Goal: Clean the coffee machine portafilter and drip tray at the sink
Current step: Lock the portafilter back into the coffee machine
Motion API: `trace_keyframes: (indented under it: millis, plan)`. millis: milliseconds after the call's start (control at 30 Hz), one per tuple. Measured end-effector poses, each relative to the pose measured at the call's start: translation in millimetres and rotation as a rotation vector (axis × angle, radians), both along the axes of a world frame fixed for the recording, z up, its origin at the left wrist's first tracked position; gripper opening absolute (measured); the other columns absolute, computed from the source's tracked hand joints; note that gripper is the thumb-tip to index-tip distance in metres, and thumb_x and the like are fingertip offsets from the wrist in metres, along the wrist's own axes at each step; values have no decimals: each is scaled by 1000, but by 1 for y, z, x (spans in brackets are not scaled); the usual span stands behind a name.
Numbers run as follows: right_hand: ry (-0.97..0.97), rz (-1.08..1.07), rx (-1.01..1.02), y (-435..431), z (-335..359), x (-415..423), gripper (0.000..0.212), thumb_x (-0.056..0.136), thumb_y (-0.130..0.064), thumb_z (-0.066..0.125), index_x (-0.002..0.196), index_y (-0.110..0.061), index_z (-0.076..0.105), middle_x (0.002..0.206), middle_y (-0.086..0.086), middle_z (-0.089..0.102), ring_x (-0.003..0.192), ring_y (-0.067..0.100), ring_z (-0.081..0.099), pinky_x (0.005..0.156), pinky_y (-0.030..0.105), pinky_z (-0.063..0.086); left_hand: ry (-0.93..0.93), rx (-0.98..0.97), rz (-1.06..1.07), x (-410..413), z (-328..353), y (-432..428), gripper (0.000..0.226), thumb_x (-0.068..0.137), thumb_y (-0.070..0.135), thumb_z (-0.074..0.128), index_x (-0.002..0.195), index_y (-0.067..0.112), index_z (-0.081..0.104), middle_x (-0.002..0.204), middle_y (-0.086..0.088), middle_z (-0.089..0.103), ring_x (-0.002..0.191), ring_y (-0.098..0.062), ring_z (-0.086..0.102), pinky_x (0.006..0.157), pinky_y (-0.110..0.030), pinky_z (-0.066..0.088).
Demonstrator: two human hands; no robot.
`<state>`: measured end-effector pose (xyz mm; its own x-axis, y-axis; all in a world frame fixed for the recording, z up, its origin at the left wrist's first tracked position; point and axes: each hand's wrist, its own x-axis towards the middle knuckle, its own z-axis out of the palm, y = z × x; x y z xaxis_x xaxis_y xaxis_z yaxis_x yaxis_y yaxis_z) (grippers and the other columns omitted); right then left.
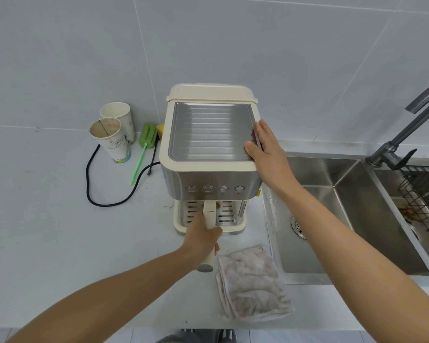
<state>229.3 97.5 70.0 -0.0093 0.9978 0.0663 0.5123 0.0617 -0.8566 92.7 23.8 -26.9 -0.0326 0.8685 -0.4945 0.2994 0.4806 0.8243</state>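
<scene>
Our left fingers point(217, 249) are curled tight round the cream handle of the portafilter point(209, 214), and the left hand point(203, 235) grips it at mid-length, so the handle's butt end pokes out below the palm towards us. The portafilter's head sits under the front of the coffee machine point(208, 174), hidden from us, with the handle pointing straight out over the drip tray point(229, 219), which is seated in the machine's base. Our right fingers point(260, 131) lie straight and close together, the thumb slightly apart, and the right hand point(264, 147) presses flat on the right edge of the machine's top, beside its ribbed metal plate. The sink point(332, 219) lies just to the right of the machine, with the faucet point(404, 137) behind it and a wire basket point(426, 209) in the next basin. A folded cloth point(253, 283) rests on the counter point(47, 219) near our left hand. Left of the machine stand two paper cups point(110, 141), a green brush point(144, 149) and a black cord point(94, 191).
</scene>
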Motion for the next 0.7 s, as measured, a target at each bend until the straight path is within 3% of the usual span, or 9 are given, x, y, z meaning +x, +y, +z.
trace_keyframes:
  millis: [367, 700]
  plan:
    - [-22, 2, 4, 0, -1, -1, 55, 98, -22, 37, 147, -15, 14, 157, -5, 8, 144, 8, 8, 107, 15, 8, 49, 21, -32, 0, 1, 0, 26, 85, 3, 48, 108, 13, 41, 75, -5, 50, 45, -13, 49, 38, -20, 41]
    - [-66, -15, 13, 1, 0, -4, 54, 98, -22, 35, 147, -16, 13, 157, -3, 9, 144, 11, 9, 112, 22, 10, 76, 1, -84, -5, -1, 2, 24, 87, 7, 51, 104, 18, 37, 76, -1, 50, 48, -11, 52, 39, -19, 43]
